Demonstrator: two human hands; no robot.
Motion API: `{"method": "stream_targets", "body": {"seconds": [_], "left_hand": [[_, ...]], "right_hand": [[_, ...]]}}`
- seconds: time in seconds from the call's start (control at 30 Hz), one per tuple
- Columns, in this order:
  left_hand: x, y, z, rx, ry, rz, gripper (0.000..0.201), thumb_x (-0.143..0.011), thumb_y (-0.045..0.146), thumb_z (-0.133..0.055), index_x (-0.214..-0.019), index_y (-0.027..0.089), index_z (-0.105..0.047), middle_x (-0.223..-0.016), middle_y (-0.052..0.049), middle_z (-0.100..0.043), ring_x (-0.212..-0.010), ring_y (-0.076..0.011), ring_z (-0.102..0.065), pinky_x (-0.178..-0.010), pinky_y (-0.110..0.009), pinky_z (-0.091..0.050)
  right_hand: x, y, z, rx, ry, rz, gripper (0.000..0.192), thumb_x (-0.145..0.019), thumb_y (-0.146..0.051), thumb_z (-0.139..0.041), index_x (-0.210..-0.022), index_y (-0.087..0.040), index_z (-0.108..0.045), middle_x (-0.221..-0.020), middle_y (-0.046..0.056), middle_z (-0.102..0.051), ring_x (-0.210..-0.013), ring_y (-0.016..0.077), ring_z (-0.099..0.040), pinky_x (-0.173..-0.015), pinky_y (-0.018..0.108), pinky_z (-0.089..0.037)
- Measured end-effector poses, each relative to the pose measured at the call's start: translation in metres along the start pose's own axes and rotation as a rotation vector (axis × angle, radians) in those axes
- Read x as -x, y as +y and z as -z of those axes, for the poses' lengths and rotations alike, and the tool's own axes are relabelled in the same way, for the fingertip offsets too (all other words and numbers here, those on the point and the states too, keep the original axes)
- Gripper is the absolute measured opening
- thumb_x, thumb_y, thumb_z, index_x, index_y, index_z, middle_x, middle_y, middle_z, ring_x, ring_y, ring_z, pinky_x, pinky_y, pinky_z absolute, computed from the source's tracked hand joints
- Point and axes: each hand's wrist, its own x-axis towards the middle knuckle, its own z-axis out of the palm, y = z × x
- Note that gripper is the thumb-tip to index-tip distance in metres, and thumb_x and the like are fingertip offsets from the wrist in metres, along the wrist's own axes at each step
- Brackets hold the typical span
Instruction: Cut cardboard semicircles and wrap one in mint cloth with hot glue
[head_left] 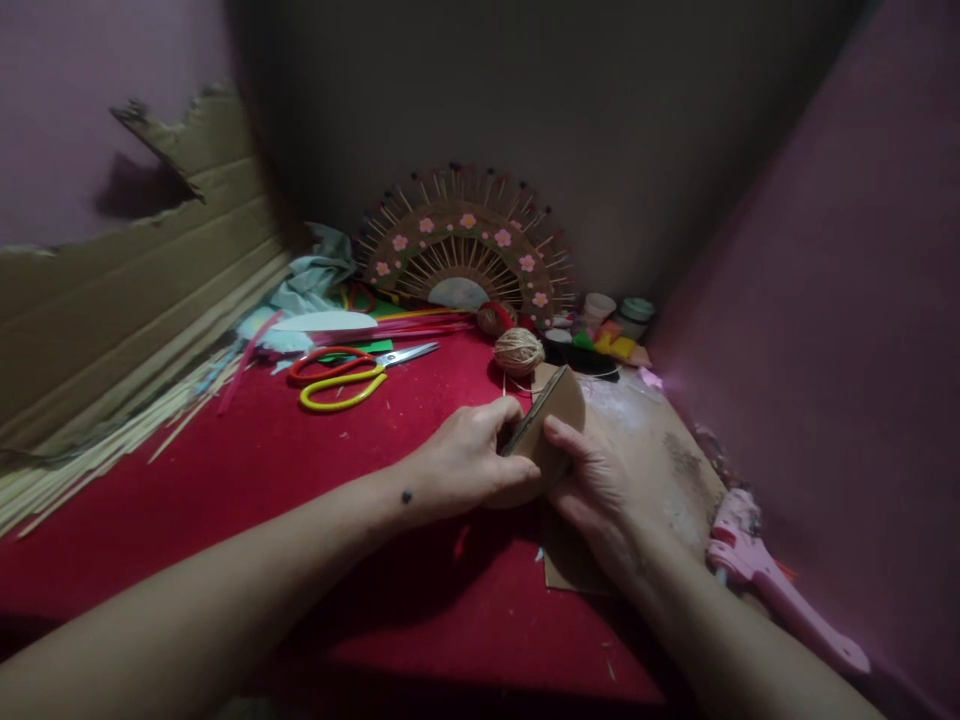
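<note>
My left hand (466, 457) and my right hand (600, 480) both grip a rounded piece of brown cardboard (559, 400), held on edge over the red cloth (300, 470). The left fingers pinch its near side, and the right thumb presses its other face. Below the hands lies another flat cardboard scrap (566, 565). A ball of twine (518, 350) sits just behind the cardboard piece.
Orange and yellow scissors (345, 378) lie at the back left. A fan-shaped craft of sticks with pink flowers (465, 250) leans on the wall. A pink glue gun (765, 575) rests at right. Bamboo sticks (97, 450) and a large cardboard sheet (127, 290) lie left. Small jars (622, 312) stand behind.
</note>
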Motion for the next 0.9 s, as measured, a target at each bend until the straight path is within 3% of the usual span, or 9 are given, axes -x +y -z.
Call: {"method": "stream_targets", "body": {"seconds": [0.2, 0.43, 0.77, 0.9], "left_hand": [[0.001, 0.005, 0.003, -0.028, 0.024, -0.002, 0.023, -0.072, 0.031, -0.068, -0.082, 0.018, -0.051, -0.068, 0.004, -0.054, -0.061, -0.0118, -0.047, -0.052, -0.023, -0.036], [-0.002, 0.001, 0.005, 0.214, -0.135, 0.042, 0.040, -0.066, 0.021, -0.071, -0.101, 0.018, -0.051, -0.078, 0.001, -0.061, -0.069, -0.0153, -0.057, -0.057, -0.025, -0.041], [-0.004, 0.002, 0.004, 0.503, -0.270, 0.017, 0.037, -0.070, 0.020, -0.069, -0.101, 0.015, -0.050, -0.082, -0.001, -0.062, -0.066, -0.0129, -0.058, -0.055, -0.025, -0.045], [-0.003, -0.001, 0.001, 0.444, -0.181, -0.095, 0.042, -0.076, 0.019, -0.065, -0.114, 0.017, -0.046, -0.074, 0.002, -0.060, -0.061, -0.0123, -0.058, -0.053, -0.024, -0.046]], "right_hand": [[0.000, -0.005, -0.003, -0.062, 0.077, -0.002, 0.030, -0.060, -0.009, -0.077, -0.089, -0.014, -0.071, -0.070, 0.002, -0.073, -0.062, 0.0167, -0.065, -0.082, 0.036, -0.056], [-0.004, -0.021, -0.003, -0.187, 0.227, -0.009, 0.029, -0.076, -0.011, -0.066, -0.104, -0.018, -0.068, -0.070, 0.000, -0.072, -0.062, 0.0167, -0.065, -0.087, 0.044, -0.054], [-0.006, -0.032, -0.006, -0.297, 0.290, -0.082, 0.033, -0.091, -0.019, -0.051, -0.124, -0.016, -0.057, -0.074, 0.001, -0.073, -0.066, 0.0177, -0.067, -0.088, 0.046, -0.053], [-0.007, -0.033, -0.004, -0.293, 0.268, -0.074, 0.032, -0.092, -0.019, -0.048, -0.123, -0.014, -0.057, -0.075, 0.003, -0.074, -0.066, 0.0173, -0.067, -0.088, 0.046, -0.054]]}}
